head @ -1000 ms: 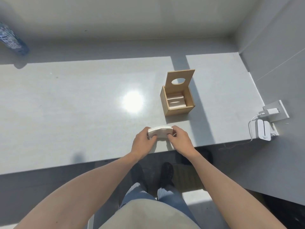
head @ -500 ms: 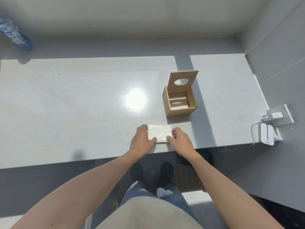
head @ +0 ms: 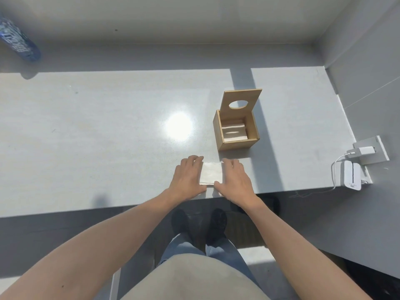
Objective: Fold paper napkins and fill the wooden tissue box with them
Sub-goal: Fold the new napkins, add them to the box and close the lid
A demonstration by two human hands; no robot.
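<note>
- I count two hands: left hand, right hand.
- One folded napkin on the countertop.
- One wooden tissue box, with folded napkins inside; number not discernible.
- One charger.
- One white device.
- One blue bottle.
- Two shoes.

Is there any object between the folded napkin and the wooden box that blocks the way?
Nothing visible does. The napkin lies flat under both hands, the counter between it and the wooden box is bare, and the lid stands open.
</note>
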